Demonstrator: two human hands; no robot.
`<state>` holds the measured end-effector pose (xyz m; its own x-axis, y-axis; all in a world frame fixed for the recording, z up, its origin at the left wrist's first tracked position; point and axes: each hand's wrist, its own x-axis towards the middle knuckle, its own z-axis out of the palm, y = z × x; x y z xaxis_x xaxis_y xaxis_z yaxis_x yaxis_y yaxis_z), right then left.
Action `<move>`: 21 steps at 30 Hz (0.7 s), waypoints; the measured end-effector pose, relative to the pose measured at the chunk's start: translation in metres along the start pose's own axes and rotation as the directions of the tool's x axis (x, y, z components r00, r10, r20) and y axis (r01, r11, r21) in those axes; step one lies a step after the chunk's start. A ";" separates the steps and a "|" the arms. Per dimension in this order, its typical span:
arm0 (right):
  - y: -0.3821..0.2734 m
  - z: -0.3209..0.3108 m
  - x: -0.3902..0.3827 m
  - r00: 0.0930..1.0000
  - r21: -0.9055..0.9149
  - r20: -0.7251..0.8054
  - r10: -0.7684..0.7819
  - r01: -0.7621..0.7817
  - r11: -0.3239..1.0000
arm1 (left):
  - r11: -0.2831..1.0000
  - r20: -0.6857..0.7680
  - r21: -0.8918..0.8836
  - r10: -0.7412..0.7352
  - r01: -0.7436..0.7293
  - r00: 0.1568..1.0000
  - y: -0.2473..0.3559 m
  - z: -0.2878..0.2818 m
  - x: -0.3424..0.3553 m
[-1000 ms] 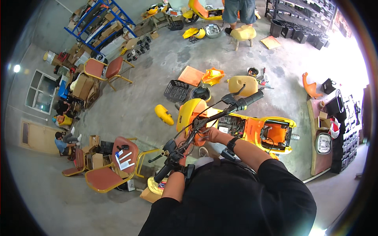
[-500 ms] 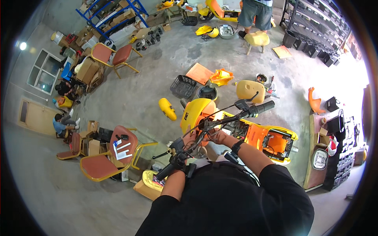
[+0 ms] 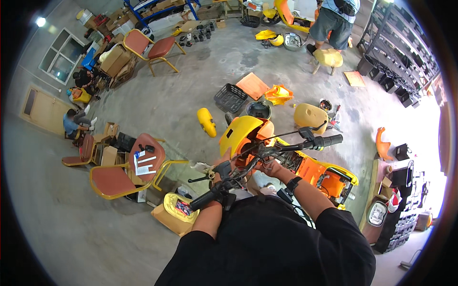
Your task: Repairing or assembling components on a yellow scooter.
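Note:
I stand over a partly dismantled yellow-and-orange scooter point(image 3: 310, 169) with exposed wiring and an open frame. Its black handlebar point(image 3: 324, 141) and cables cross in front of both my hands. My left hand point(image 3: 225, 161) is at the lower left of the yellow front panel point(image 3: 237, 132), mostly hidden behind the lever and cables, so its grip is unclear. My right hand point(image 3: 269, 165) is curled among the cables below the handlebar centre, with what it holds hidden. A yellow open-topped part point(image 3: 169, 202) in a cardboard box lies low left.
Chairs point(image 3: 114, 183) with papers stand left; seated people point(image 3: 76, 125) are by the wall. Loose panels point(image 3: 254, 88), a crate point(image 3: 228, 97) and a stool seat point(image 3: 310, 119) lie ahead. A person point(image 3: 329, 28) stands beside another scooter behind. A low bench point(image 3: 372, 200) and racks point(image 3: 396, 47) are right.
The camera view has shifted, moving much of the room. The yellow front panel looks more tilted; both my hands remain under the handlebar, the right one slightly further right.

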<state>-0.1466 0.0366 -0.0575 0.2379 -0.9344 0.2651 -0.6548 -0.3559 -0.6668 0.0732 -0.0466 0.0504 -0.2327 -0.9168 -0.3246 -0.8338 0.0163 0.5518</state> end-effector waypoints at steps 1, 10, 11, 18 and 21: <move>-0.001 0.001 0.000 0.997 0.062 0.072 0.030 -0.035 0.997 | 0.990 -0.011 -0.144 -0.007 0.005 1.000 -0.003 0.006 -0.002; -0.019 -0.036 -0.006 0.732 0.334 0.433 0.526 -0.673 0.660 | 0.977 -0.432 -0.205 -0.148 0.063 0.890 -0.016 0.001 0.016; -0.021 -0.038 -0.005 0.745 0.385 0.414 0.523 -0.663 0.642 | 0.972 -0.500 -0.222 -0.179 0.074 0.847 -0.018 -0.003 0.019; -0.016 -0.014 0.000 0.938 0.096 0.236 0.253 -0.281 0.955 | 0.951 -0.503 -0.275 -0.268 0.141 0.822 -0.034 0.010 0.019; -0.015 -0.011 -0.001 0.942 0.008 0.218 0.255 -0.263 0.965 | 0.944 -0.499 -0.297 -0.284 0.147 0.819 -0.029 0.017 0.018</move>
<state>-0.1448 0.0431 -0.0395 0.2135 -0.9743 -0.0722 -0.6882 -0.0975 -0.7189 0.0845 -0.0563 0.0157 0.2963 -0.9543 -0.0396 -0.6725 -0.2378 0.7009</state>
